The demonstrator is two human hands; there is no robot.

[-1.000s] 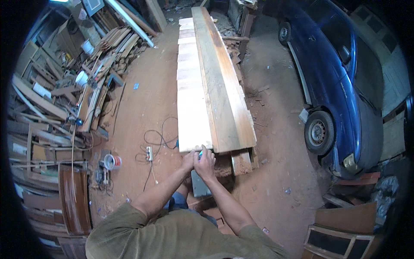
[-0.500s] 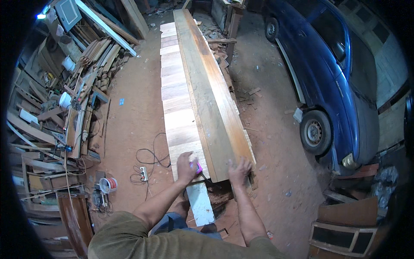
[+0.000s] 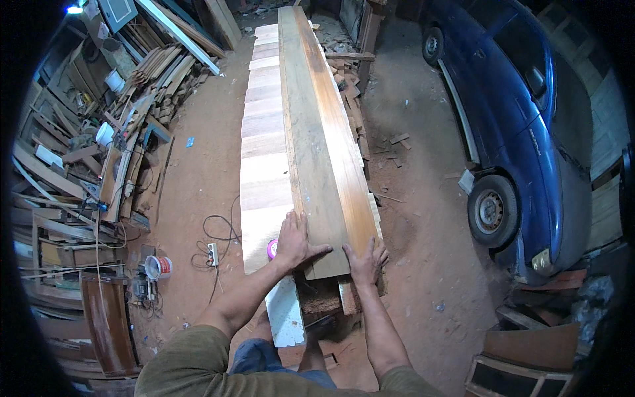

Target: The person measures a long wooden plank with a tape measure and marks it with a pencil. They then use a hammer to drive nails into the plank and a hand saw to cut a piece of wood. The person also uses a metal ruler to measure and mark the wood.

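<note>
Left hand (image 3: 297, 241) and right hand (image 3: 366, 263) at a long board's (image 3: 307, 145) near end.
The left is spread, thumb out wide; the right bends over an orange strip (image 3: 335, 132), and I can't tell if it pinches. A round pink thing (image 3: 272, 249) is by the left hand. The board lies on pale planks (image 3: 266, 172). Far right is a blue car (image 3: 503, 112).

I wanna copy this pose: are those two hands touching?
Apart: the head view shows the long board between the left hand and the right hand, even where their thumbs come closest.
</note>
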